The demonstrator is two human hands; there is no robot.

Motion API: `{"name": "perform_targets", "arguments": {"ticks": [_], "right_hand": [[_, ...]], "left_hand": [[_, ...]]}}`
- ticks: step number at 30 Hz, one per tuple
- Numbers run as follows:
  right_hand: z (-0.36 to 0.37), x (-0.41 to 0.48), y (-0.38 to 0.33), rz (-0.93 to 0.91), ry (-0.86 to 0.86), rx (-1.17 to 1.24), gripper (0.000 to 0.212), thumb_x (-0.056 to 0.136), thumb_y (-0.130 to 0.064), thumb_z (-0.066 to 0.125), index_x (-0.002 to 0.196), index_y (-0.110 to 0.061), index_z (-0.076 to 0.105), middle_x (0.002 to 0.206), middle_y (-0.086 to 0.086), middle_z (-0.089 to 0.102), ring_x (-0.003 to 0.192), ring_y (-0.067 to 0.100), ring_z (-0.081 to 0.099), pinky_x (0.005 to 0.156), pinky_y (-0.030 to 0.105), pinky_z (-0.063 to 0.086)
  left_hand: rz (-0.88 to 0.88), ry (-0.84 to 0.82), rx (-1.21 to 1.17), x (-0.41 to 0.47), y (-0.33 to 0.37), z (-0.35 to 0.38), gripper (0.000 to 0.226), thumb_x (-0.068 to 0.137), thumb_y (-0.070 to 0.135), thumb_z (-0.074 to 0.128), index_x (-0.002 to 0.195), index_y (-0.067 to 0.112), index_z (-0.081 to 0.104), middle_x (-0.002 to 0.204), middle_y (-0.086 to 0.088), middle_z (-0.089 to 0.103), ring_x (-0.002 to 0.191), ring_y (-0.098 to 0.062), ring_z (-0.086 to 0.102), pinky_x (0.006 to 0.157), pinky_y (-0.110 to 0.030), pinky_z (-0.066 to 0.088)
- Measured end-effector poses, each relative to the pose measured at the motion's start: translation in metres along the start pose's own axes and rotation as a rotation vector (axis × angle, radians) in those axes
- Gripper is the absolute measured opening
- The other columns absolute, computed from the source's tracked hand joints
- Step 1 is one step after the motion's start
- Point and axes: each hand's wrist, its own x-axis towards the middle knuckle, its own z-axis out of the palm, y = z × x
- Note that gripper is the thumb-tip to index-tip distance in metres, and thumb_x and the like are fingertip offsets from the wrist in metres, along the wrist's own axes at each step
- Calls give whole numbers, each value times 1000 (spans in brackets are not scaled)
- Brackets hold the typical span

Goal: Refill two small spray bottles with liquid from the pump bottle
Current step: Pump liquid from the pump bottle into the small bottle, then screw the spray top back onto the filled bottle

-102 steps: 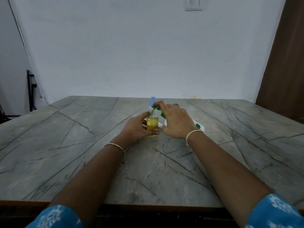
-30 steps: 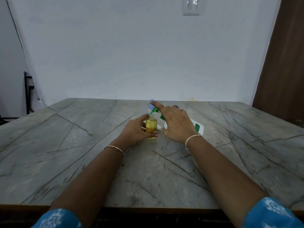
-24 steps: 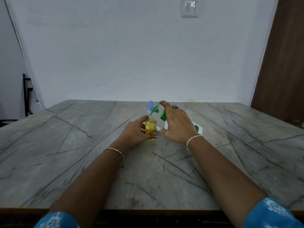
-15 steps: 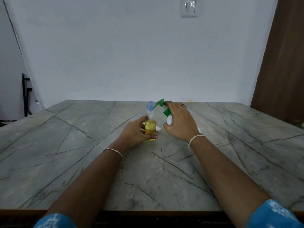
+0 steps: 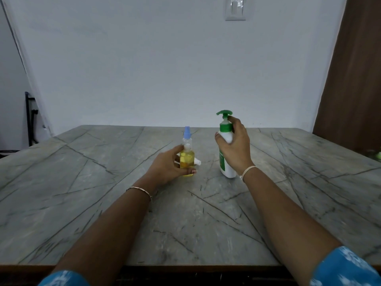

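Observation:
A small clear spray bottle (image 5: 187, 159) with yellow liquid stands open-necked on the marble table (image 5: 82, 193); my left hand (image 5: 168, 168) grips its body. Just behind it stands a second small spray bottle (image 5: 187, 135) with a blue cap. A small white spray head (image 5: 196, 162) lies on the table beside them. To the right stands the white pump bottle (image 5: 226, 139) with a green pump, upright on the table; my right hand (image 5: 235, 147) is wrapped round its shoulder and neck.
The table's front edge runs along the bottom of the view. A white wall with a switch plate (image 5: 235, 9) stands behind the table. A brown wooden panel (image 5: 354, 69) is at the right, a dark metal frame (image 5: 31, 118) at the far left.
The pump bottle was tilted with its nozzle over the yellow bottle; my right hand has swung it upright and set it to the right. My left hand has kept its hold.

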Motion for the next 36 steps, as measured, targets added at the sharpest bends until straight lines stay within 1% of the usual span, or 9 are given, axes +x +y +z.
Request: {"name": "perform_targets", "arguments": {"ticks": [2, 10, 16, 20, 23, 25, 28, 31, 36], "right_hand": [[-1, 1, 2, 78, 26, 96, 43, 86, -17, 66, 125, -27, 50, 110, 5, 59, 98, 21, 59, 84, 35, 51], [-3, 0, 2, 155, 48, 215, 47, 86, -12, 68, 121, -34, 45, 110, 3, 61, 95, 21, 62, 81, 33, 53], [2, -2, 0, 145, 110, 148, 75, 76, -26, 77, 138, -28, 34, 129, 3, 49, 119, 17, 49, 102, 41, 45], [-1, -6, -12, -85, 379, -134, 74, 80, -33, 72, 140, -12, 36, 140, 8, 40, 132, 20, 34, 108, 43, 31], [1, -9, -25, -267, 471, -257, 64, 79, -28, 69, 133, -19, 37, 136, 5, 41, 130, 19, 31, 101, 45, 27], [6, -12, -32, -395, 402, -270, 58, 79, -22, 67, 128, -22, 37, 131, 5, 41, 124, 20, 36, 95, 37, 29], [16, -19, -39, -509, 129, -230, 51, 82, -14, 63, 126, -19, 40, 123, 9, 49, 110, 20, 49, 89, 27, 41], [27, -28, -41, -420, -81, -259, 49, 84, -9, 66, 127, -17, 45, 115, 5, 54, 99, 15, 53, 79, 21, 47], [34, -30, -26, -206, -259, -270, 48, 85, -7, 65, 128, -16, 45, 120, 3, 51, 101, 10, 49, 91, 24, 47]], "left_hand": [[-1, 4, -12, 0, -1, 0, 80, 62, 49, 82, 133, 31, 48, 107, 11, 65, 86, 1, 60, 71, -8, 41], [-12, -12, -14, 0, 1, 0, 83, 64, 49, 80, 137, 30, 45, 115, 7, 63, 91, -4, 58, 78, -16, 41], [-25, -23, 4, -1, 2, -1, 83, 65, 48, 80, 138, 27, 43, 121, 4, 63, 95, -7, 57, 80, -18, 39], [-43, -36, -2, -1, 4, -3, 85, 67, 44, 80, 140, 25, 40, 121, 0, 61, 93, -10, 57, 84, -21, 42], [-55, -26, -4, -3, 6, -5, 86, 66, 43, 82, 139, 26, 41, 114, 2, 61, 89, -10, 58, 83, -21, 42], [-60, -23, -12, -3, 6, -5, 86, 65, 42, 82, 139, 27, 42, 111, 3, 61, 89, -11, 61, 83, -21, 44], [-61, -25, -2, -3, 6, -6, 87, 65, 42, 83, 139, 24, 41, 116, -1, 63, 90, -13, 63, 84, -23, 47], [-74, -13, 8, -5, 6, -9, 86, 66, 40, 82, 139, 23, 41, 112, 1, 60, 87, -12, 60, 80, -22, 45], [-85, 24, 35, -6, 0, -17, 84, 63, 40, 85, 135, 21, 45, 108, 1, 62, 85, -13, 60, 80, -23, 47]]}}
